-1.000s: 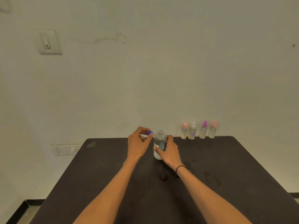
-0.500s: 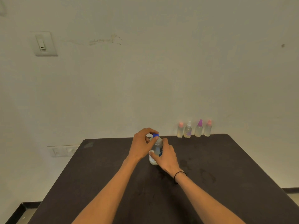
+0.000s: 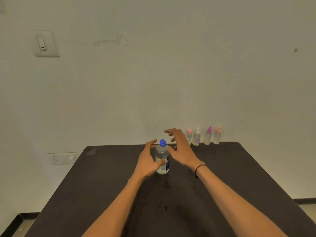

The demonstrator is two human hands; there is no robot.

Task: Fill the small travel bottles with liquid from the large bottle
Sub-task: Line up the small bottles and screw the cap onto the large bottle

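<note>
Left hand spread wide at nine o'clock of the large bottle, fingers loose and curved, thumb crossing in front of the bottle's lower body; whether it touches the plastic is hard to tell. Right hand over at three o'clock, also splayed, fingers fanned and slightly blurred, gripping nothing, with a thin black wristband on the wrist.

Between the two palms stands one large bottle, upright near the middle of the dark table, a little toward the far edge. It's clear plastic with a blue cap seated on top and a blue-and-white label low on its right side. The liquid inside looks clear; its level cannot be read.

Out past the right hand, at one o'clock from the big bottle, four small travel bottles line the far edge against the wall. Count them left to right: a pink-capped one partly hidden behind the right fingers, a white-topped sprayer, a magenta-topped sprayer, another pink-capped one. All four upright, all pale and translucent, close together.

On the wall, up at ten o'clock, one white switch plate.
</note>
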